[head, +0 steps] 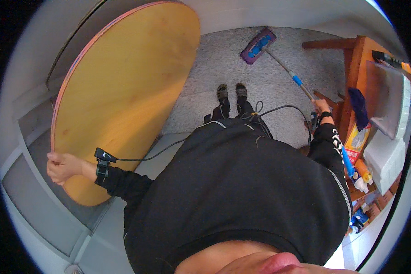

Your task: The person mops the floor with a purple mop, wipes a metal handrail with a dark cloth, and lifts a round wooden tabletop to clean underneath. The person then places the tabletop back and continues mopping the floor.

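My left hand (64, 167) is at the rim of a large round wooden tabletop (123, 89), its fingers curled about the edge. The tabletop stands tilted on its side at the left, with a pinkish edge band. Out to the right, my right hand (321, 107) grips the metal handle (283, 65) of a flat mop. A blue sleeve (297, 81) sits partway along that handle. The mop head (258, 46), a blue plate on a purple pad, lies on the floor close to the far wall.
A wooden table (354, 75) on the right bears a dark cloth (358, 108), a clear plastic cover (383, 96), bottles (363, 171) and packages. Black cables (287, 107) run from my waist to both wrists. My feet (232, 90) stand on grey speckled floor (209, 68). A glazed frame (44, 202) is at lower left.
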The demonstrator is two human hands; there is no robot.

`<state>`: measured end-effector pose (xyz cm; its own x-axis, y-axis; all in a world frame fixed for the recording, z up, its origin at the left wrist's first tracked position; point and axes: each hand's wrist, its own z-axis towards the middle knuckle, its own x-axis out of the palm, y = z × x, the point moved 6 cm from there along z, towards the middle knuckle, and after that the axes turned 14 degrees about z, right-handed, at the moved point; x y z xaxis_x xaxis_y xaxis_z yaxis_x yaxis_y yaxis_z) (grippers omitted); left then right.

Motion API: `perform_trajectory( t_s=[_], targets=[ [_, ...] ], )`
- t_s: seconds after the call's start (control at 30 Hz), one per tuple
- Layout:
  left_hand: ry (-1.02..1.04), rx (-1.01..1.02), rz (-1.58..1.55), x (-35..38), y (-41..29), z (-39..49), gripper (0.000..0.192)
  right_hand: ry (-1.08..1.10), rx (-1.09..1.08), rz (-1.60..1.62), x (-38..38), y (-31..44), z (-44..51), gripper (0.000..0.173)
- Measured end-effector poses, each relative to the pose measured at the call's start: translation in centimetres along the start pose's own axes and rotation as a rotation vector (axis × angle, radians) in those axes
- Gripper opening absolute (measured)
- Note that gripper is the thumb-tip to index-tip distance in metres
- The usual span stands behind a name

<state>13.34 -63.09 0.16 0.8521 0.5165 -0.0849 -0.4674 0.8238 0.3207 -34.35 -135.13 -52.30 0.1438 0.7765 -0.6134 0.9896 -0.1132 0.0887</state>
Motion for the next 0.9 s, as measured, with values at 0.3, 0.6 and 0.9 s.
perform_trajectory(
  t_s=[0.3, 0.6, 0.9],
  targets=[
    [-0.041, -0.048, 0.006, -0.5, -0.2, -0.2, 0.044, -0.060, -0.229, 0.067, 1.1, -3.1, -4.3, 0.041],
    [-0.087, -0.053, -0.029, -1.9, -0.1, 0.1, 0.048, 0.389, -0.225, 0.162, 5.0, 1.3, -12.4, 0.025],
    [-0.078, -0.028, -0.003, -1.0, -0.2, -0.3, 0.044, 0.566, -0.547, -0.211, 18.6, 20.1, -19.3, 0.013]
  ],
)
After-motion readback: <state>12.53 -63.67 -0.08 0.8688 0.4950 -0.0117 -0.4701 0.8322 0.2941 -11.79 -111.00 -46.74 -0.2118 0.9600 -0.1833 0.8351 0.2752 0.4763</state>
